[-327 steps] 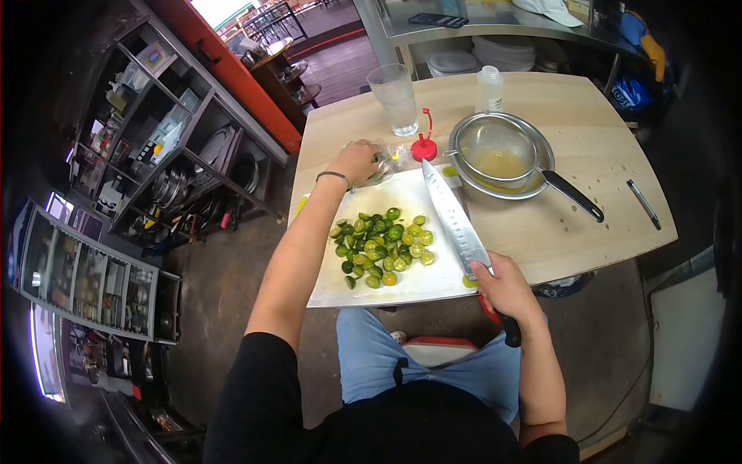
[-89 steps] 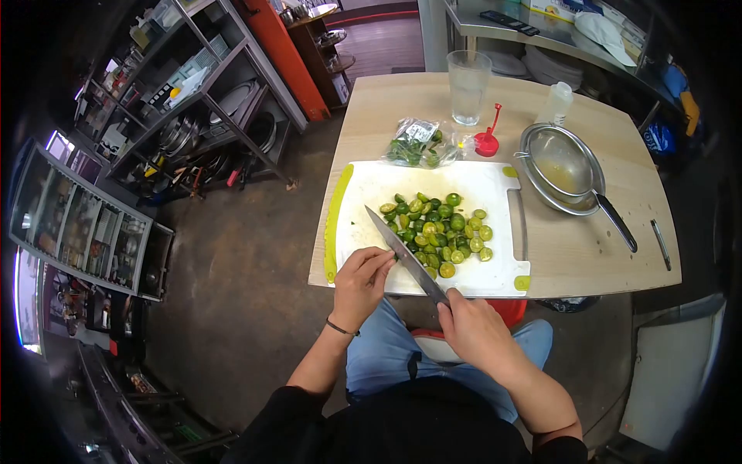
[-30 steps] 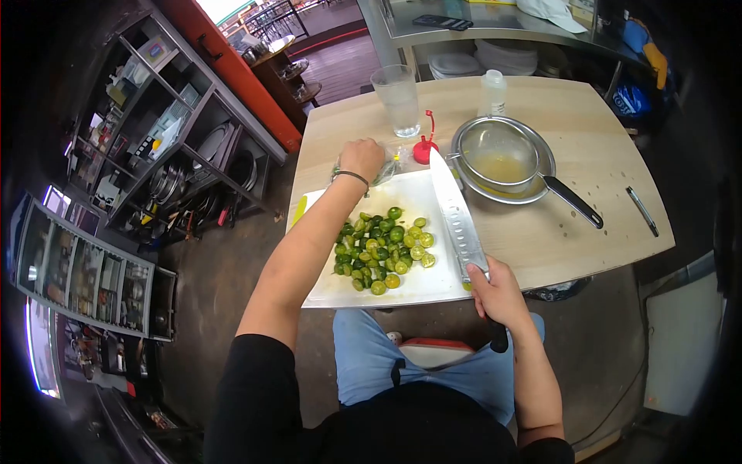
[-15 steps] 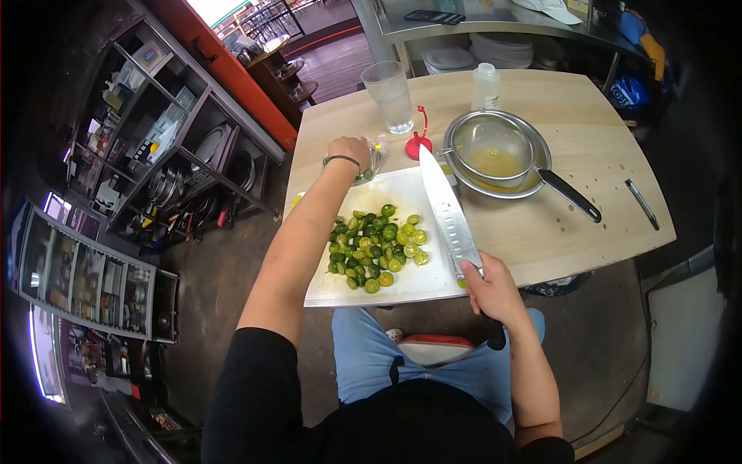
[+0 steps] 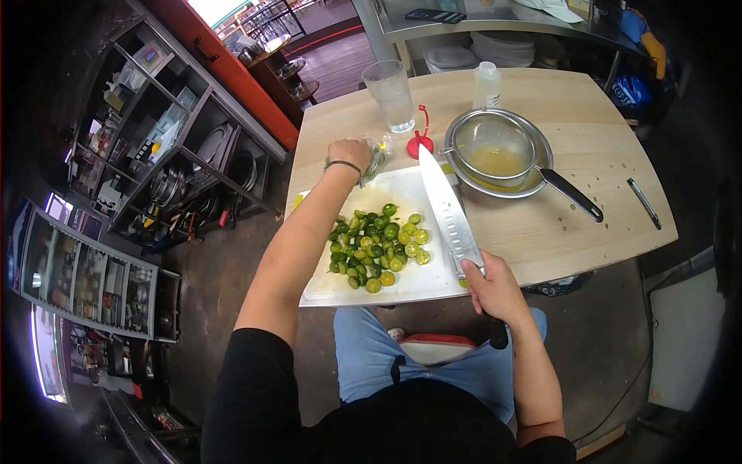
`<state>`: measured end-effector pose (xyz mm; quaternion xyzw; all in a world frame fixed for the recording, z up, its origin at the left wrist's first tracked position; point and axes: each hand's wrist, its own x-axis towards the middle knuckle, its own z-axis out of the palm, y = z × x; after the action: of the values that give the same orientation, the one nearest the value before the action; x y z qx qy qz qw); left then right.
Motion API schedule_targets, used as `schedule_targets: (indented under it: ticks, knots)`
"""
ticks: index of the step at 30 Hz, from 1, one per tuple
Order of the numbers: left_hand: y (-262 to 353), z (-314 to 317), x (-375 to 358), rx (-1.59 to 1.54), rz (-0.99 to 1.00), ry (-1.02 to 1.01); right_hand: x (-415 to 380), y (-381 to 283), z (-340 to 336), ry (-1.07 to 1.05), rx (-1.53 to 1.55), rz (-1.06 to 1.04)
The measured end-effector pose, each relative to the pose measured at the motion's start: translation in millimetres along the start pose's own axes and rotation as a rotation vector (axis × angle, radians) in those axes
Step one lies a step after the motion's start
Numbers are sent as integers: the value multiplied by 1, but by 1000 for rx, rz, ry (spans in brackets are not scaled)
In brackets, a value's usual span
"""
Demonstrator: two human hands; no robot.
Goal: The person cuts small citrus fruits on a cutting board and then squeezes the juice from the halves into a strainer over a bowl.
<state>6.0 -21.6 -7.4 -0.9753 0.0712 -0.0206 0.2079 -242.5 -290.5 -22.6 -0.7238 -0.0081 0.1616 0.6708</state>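
3 seconds ago both hands worked at the near edge of the cutting board (image 5: 402,193), the knife (image 5: 447,213) slanting across it. Since then the left hand (image 5: 349,153) reached up to the plastic bag (image 5: 376,158) above the board, and the right hand (image 5: 488,288) drew the knife to the board's right edge, tip pointing up-frame.

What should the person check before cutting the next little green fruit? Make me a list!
1. Knife held firmly in the right hand: ok.
2. Blade pointing away from the body: ok.
3. Left hand away from the blade, at the plastic bag: ok.
4. New fruit already in the left hand: cannot tell.
5. Free space on the cutting board beside the cut halves: ok.
6. Strainer clear of the knife tip: ok.
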Motion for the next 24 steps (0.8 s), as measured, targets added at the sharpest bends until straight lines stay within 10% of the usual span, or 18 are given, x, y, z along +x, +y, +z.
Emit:
schedule_targets:
  ticks: [14, 24]
  knots:
    - [-50, -40, -71, -493, 238, 280, 2, -2, 0, -10, 23, 59]
    - [-68, 17, -229, -1035, -77, 287, 2, -3, 4, -13, 3, 67]
